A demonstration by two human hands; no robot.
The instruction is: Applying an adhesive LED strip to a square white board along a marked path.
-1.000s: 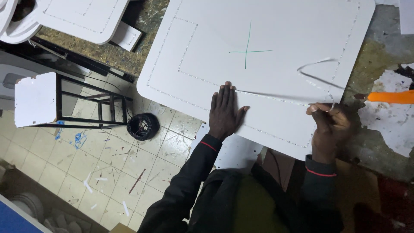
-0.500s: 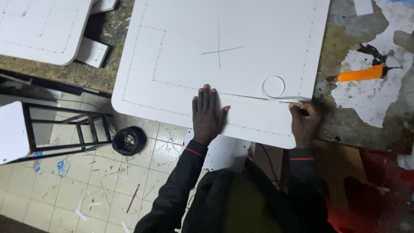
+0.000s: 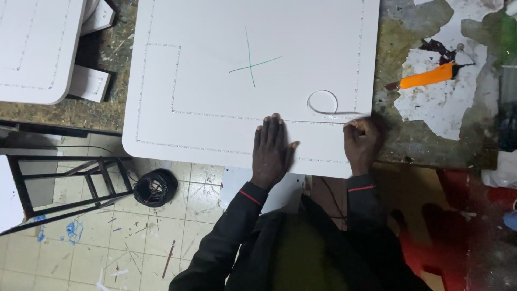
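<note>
A large white board with dotted lines and a green cross lies on a worn workbench. My left hand presses flat on the board's near edge, fingers spread. My right hand is closed at the board's near right corner, pinching the end of a thin white strip that curls into a loop on the board. The strip runs along the dotted line toward my left hand.
An orange utility knife lies on the bench to the right. A second white board sits at the left. Below the bench are a black metal frame, a coil of black wire and a littered tile floor.
The strip's big open curl has tightened into a small loop. My right hand has pulled the strip's end further right, to the board's corner. The left hand stays flat.
</note>
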